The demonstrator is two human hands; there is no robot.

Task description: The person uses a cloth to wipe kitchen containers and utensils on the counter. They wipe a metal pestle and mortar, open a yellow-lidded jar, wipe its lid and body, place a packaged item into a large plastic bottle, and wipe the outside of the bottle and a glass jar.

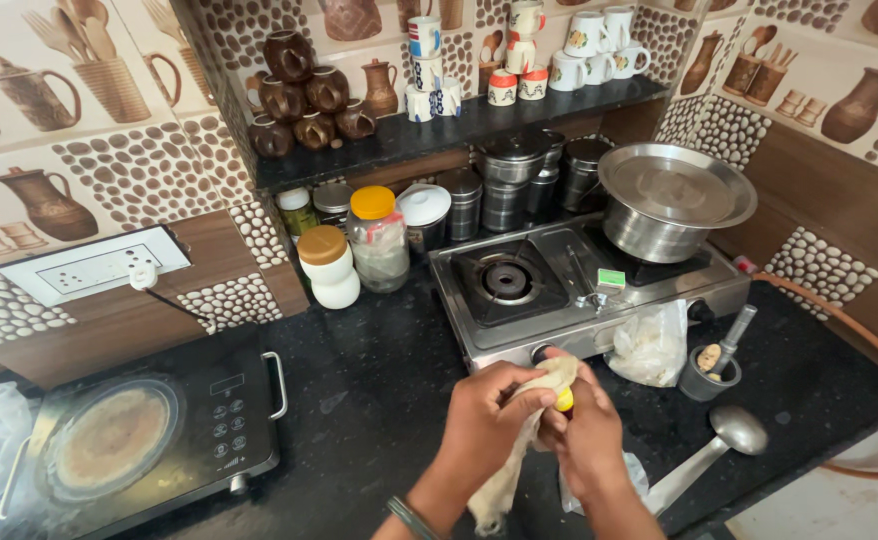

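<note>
My left hand (487,420) and my right hand (591,438) meet over the black counter (379,400), just in front of the steel gas stove (559,290). Both grip a crumpled beige cloth (504,480), whose end hangs down below my left wrist. A small yellow object (565,399) shows between the cloth and my right fingers; what it is I cannot tell. A bangle sits on my left wrist.
An induction cooktop (149,430) lies at the left. A lidded steel pot (671,205) stands on the stove's right burner. Jars (377,238) and steel canisters line the back. A plastic bag (649,345), small mortar (709,372) and steel ladle (719,445) lie at the right.
</note>
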